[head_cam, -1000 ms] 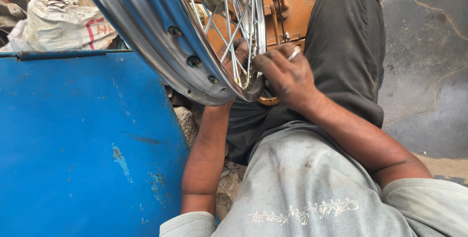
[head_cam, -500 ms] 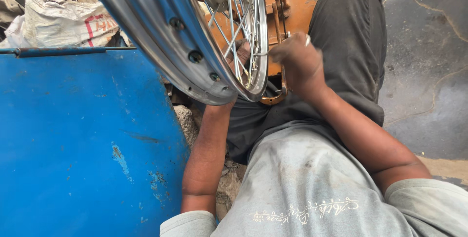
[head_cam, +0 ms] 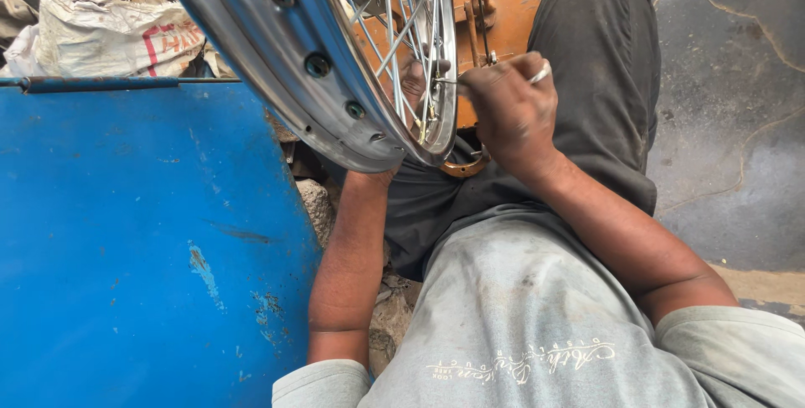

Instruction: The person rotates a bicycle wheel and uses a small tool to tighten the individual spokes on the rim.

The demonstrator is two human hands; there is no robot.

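A chromed spoked wheel rim (head_cam: 277,56) stands tilted in front of me, its spokes (head_cam: 402,39) crossing toward the hub at the top. My right hand (head_cam: 507,102) is closed on a thin metal tool (head_cam: 449,82) whose tip pokes in among the spokes at the rim's right side. A ring shows on one finger. My left hand (head_cam: 412,79) reaches up behind the wheel and is seen only through the spokes, fingers on the rim's inner side; its grip is mostly hidden.
A blue metal panel (head_cam: 134,249) fills the left. A white sack (head_cam: 101,31) lies behind it. An orange metal stand (head_cam: 511,5) rises behind the wheel. My dark trouser leg (head_cam: 595,64) stretches over the grey concrete floor (head_cam: 729,123).
My right hand has lifted along the rim's edge and turned, bringing the thin tool into the spokes. The wheel has shifted slightly in view.
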